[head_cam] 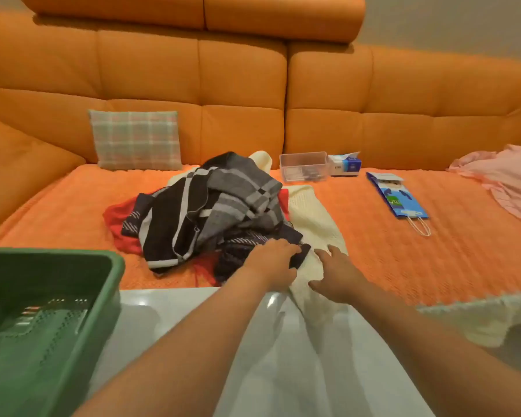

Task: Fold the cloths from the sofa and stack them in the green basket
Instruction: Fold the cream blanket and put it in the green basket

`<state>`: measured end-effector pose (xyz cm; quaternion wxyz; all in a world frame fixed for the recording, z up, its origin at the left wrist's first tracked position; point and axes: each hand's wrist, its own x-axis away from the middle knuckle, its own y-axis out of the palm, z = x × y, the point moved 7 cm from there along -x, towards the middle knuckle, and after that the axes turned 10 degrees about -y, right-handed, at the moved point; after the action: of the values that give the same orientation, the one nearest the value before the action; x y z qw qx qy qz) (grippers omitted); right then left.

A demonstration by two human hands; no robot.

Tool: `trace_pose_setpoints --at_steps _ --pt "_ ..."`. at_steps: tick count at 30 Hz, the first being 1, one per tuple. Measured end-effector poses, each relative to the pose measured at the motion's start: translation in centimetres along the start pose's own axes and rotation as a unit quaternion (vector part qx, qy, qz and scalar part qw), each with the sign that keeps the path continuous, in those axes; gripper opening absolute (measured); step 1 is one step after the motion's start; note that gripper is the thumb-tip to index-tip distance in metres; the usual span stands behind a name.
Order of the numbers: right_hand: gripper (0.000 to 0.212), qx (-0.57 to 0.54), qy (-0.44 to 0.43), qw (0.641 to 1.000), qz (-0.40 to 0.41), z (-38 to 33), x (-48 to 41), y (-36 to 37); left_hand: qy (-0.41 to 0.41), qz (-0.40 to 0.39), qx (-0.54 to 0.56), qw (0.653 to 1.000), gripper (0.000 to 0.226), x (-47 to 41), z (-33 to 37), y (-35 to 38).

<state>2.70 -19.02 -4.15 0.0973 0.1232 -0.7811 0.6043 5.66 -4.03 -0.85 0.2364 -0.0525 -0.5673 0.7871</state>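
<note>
Here, an orange sofa [241, 79] with one textured orange cover [403, 260] on its seat fills the room beyond both hands, and a glossy white table [169, 314] lies under the forearms.

Well to the left of the left hand [275, 261] and nearer the person is one green basket [112, 266]. Farther back on that side, one plaid cushion [136, 139] leans on the backrest. Directly beyond the left hand's fingertips sits one pile of cloths [211, 206] with at least four pieces: red, black with pale stripes, grey checked and navy striped.

Beyond the right hand [337, 275], against the backrest, are one clear box [303, 167] and one tissue box [345, 165], side by side. To its right lie one blue paper bag [396, 197] and, well apart, one pink cloth [512, 182].

Both arms reach forward, bare, palms down. The left hand's fingers curl round a dark cloth [303, 257] at the pile's near edge. The right hand, just beside it, rests with fingers spread on a cream cloth [313, 218] that trails off the seat toward the person.
</note>
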Motion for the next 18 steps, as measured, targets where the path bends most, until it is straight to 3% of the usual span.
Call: trace_pose_setpoints --at_steps 3,5,8,11,14,18 --pt "0.095 0.021 0.066 0.997 -0.019 3.5 -1.0 3.0 0.039 -0.012 -0.052 0.998 0.061 -1.5 1.2 4.7" --pt "0.079 0.013 0.089 0.996 0.003 4.9 -1.5 4.0 0.044 -0.02 -0.074 0.996 0.065 -2.3 0.9 7.3" --pt "0.032 0.025 0.053 0.992 0.115 5.5 -1.8 4.3 0.019 -0.025 -0.13 0.991 0.071 -3.2 -0.9 9.9" --pt "0.022 -0.065 0.035 0.965 0.253 5.6 -0.7 3.3 -0.031 -0.018 -0.144 0.989 0.076 -2.9 -2.8 10.1" --pt "0.021 -0.16 0.009 0.921 0.355 4.6 1.9 1.1 -0.017 0.039 -0.077 0.996 0.084 -1.3 -2.3 7.9" --pt "0.02 -0.135 -0.071 0.93 0.334 0.6 6.0 -1.2 0.078 0.115 0.044 0.989 0.102 3.9 0.8 4.4"
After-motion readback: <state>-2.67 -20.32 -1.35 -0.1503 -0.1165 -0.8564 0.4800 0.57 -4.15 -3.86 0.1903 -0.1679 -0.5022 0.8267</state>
